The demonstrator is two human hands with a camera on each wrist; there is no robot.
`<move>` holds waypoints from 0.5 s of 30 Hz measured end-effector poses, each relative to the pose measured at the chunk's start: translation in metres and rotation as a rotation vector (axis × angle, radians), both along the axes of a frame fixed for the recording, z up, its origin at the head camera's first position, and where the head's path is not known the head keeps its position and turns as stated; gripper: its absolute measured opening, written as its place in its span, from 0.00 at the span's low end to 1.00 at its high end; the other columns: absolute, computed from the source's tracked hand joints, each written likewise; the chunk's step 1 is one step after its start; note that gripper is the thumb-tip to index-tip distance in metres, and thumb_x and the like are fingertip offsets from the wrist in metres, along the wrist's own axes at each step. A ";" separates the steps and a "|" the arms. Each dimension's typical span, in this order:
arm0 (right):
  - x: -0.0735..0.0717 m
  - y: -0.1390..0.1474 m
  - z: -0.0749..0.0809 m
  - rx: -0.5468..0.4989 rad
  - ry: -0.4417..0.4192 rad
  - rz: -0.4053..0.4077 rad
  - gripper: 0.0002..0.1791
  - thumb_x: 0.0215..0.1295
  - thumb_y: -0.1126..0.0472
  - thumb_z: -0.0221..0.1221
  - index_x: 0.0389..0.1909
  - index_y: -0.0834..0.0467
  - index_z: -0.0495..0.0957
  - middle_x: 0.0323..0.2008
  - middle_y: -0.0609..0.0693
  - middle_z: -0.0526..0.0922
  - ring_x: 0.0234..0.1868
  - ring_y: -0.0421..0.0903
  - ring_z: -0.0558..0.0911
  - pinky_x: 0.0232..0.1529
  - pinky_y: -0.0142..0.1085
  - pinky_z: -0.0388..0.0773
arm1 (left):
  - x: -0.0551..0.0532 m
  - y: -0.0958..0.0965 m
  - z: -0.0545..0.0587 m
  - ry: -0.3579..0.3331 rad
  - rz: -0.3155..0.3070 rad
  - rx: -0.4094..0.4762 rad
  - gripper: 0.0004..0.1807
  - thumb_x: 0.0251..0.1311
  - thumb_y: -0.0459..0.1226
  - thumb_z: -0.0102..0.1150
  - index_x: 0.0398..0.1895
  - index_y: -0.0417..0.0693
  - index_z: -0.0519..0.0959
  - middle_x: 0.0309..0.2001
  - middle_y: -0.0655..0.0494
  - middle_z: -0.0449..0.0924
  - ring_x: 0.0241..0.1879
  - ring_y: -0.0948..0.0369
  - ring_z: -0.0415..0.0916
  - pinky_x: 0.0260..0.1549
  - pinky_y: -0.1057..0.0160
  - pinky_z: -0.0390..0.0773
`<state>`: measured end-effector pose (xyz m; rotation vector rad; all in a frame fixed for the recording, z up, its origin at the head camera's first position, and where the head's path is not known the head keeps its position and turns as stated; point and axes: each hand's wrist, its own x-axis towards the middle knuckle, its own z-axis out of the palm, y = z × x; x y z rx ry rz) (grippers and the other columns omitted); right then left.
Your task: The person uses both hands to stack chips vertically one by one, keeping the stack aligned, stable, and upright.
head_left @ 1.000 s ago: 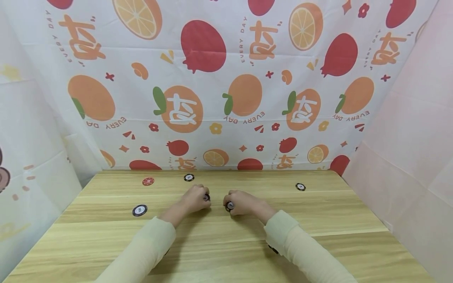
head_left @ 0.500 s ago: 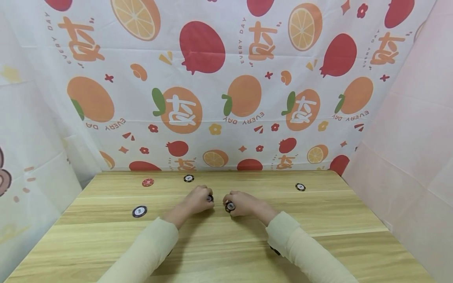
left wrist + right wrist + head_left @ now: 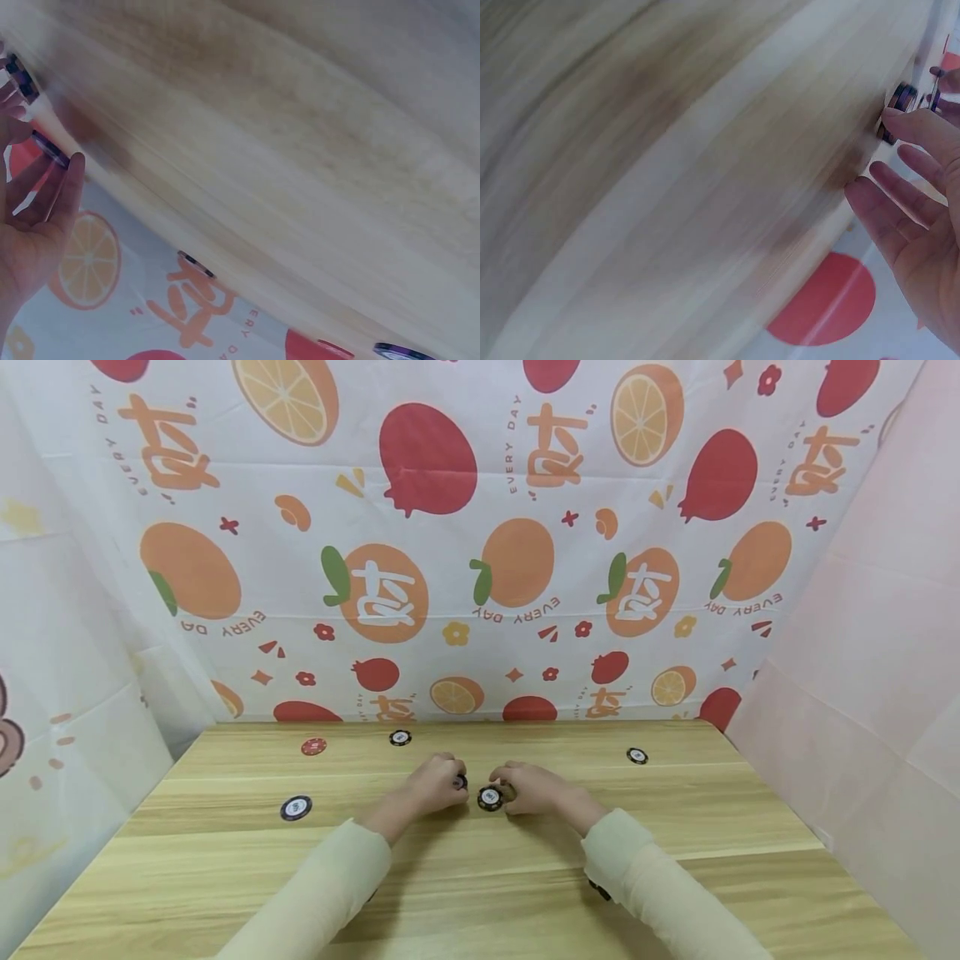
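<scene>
Toward the middle of the wooden table, my left hand (image 3: 438,783) pinches a dark poker chip (image 3: 460,782) between thumb and fingers; the left wrist view shows that chip (image 3: 50,148) tilted, clear of the tabletop. Just right of it sits a small stack of black poker chips (image 3: 491,798). My right hand (image 3: 534,789) is beside that stack, fingers apart, with a gap between palm and chips. In the right wrist view its thumb is close to the stack (image 3: 901,99); whether they touch, I cannot tell. How many chips are stacked is unclear.
Loose chips lie around the wooden table (image 3: 480,893): a red one (image 3: 314,747) and a black one (image 3: 401,738) at back left, a dark one (image 3: 296,807) at left, a black one (image 3: 637,756) at right. Behind hangs a fruit-print cloth (image 3: 450,468).
My left hand has moved right with its chip, closer to the stack. My right hand has loosened its fingers and drawn back to the right, leaving the stack on the table.
</scene>
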<state>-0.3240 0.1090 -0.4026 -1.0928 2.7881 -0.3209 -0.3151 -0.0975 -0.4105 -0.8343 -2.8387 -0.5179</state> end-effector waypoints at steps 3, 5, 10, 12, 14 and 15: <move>-0.003 0.010 0.000 -0.011 0.003 -0.031 0.26 0.52 0.63 0.63 0.54 0.58 0.72 0.46 0.51 0.74 0.43 0.44 0.74 0.45 0.38 0.71 | 0.000 0.005 -0.001 -0.001 -0.019 -0.016 0.10 0.42 0.33 0.61 0.30 0.37 0.78 0.29 0.49 0.72 0.31 0.54 0.71 0.32 0.59 0.74; -0.005 0.018 0.002 -0.024 0.012 -0.055 0.25 0.52 0.64 0.63 0.54 0.59 0.72 0.47 0.53 0.74 0.45 0.46 0.74 0.47 0.40 0.70 | 0.000 0.008 -0.001 0.010 -0.033 -0.021 0.11 0.42 0.33 0.61 0.31 0.37 0.79 0.29 0.49 0.73 0.32 0.53 0.72 0.34 0.58 0.74; -0.016 0.042 0.004 -0.044 0.051 -0.113 0.20 0.56 0.65 0.60 0.52 0.62 0.74 0.49 0.57 0.74 0.50 0.53 0.74 0.51 0.46 0.68 | 0.000 0.015 -0.001 0.014 -0.059 -0.024 0.14 0.44 0.34 0.62 0.36 0.36 0.79 0.32 0.47 0.74 0.36 0.51 0.73 0.37 0.57 0.74; -0.021 0.055 0.004 -0.050 0.067 -0.154 0.17 0.59 0.64 0.58 0.51 0.62 0.74 0.49 0.57 0.74 0.50 0.54 0.74 0.51 0.46 0.69 | 0.001 0.018 0.001 0.012 -0.068 -0.029 0.15 0.46 0.35 0.62 0.37 0.36 0.79 0.34 0.47 0.74 0.38 0.50 0.73 0.38 0.57 0.73; -0.024 0.069 0.005 -0.074 0.076 -0.200 0.15 0.62 0.63 0.55 0.49 0.63 0.74 0.48 0.57 0.75 0.46 0.52 0.75 0.48 0.45 0.70 | 0.002 0.021 0.001 0.019 -0.082 -0.036 0.15 0.46 0.35 0.62 0.38 0.36 0.78 0.35 0.46 0.75 0.38 0.50 0.73 0.38 0.57 0.73; -0.026 0.076 0.005 0.008 0.127 -0.169 0.11 0.63 0.64 0.53 0.45 0.63 0.76 0.48 0.58 0.75 0.45 0.52 0.75 0.47 0.44 0.71 | 0.003 0.023 0.002 0.024 -0.088 -0.042 0.15 0.47 0.35 0.62 0.38 0.36 0.78 0.35 0.46 0.75 0.38 0.50 0.73 0.38 0.57 0.73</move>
